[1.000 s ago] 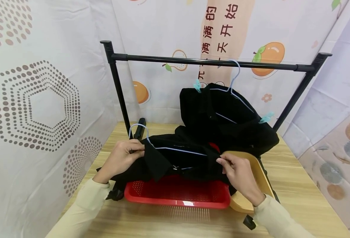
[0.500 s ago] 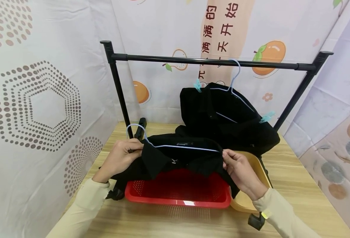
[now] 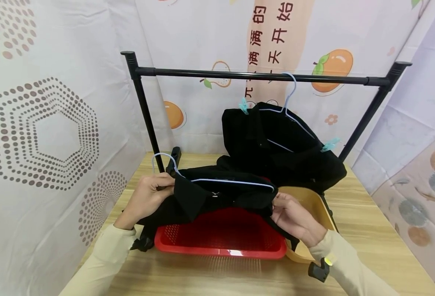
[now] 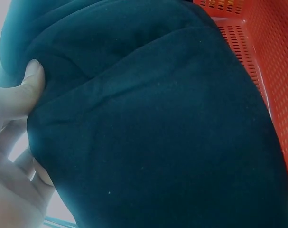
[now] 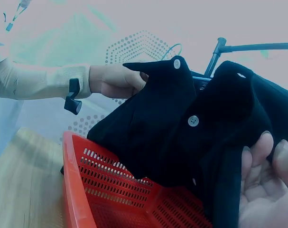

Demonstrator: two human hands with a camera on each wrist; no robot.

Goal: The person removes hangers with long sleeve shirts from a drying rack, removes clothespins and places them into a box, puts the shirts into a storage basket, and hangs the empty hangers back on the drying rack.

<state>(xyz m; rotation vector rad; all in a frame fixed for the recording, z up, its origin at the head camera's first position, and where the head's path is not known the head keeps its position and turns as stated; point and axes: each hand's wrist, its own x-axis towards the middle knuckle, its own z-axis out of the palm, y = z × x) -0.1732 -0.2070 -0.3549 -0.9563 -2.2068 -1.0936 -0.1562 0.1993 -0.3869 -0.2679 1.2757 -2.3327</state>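
A black collared shirt [image 3: 221, 199] is spread between my hands above the red basket [image 3: 220, 251]. Inside its neck runs a light blue hanger [image 3: 232, 181], whose hook sticks up at the left. My left hand [image 3: 148, 199] grips the shirt's left shoulder, thumb on top of the cloth in the left wrist view; its hold on the hanger is hidden. With curled fingers, my right hand [image 3: 293, 216] pinches the shirt's right side by the hanger's end. White buttons [image 5: 193, 121] show on the front in the right wrist view.
Behind stands a black rack [image 3: 217, 74], bearing another black shirt [image 3: 243, 135] on a blue hanger [image 3: 290, 92] with light blue clips [image 3: 330, 144]. A yellow tray [image 3: 309, 197] sits right of the red basket on the wooden table [image 3: 372, 230].
The blue hanger's hook has shifted a little left, and more of its right side shows within the collar. My right hand has moved slightly along the shirt; the left keeps its grip.
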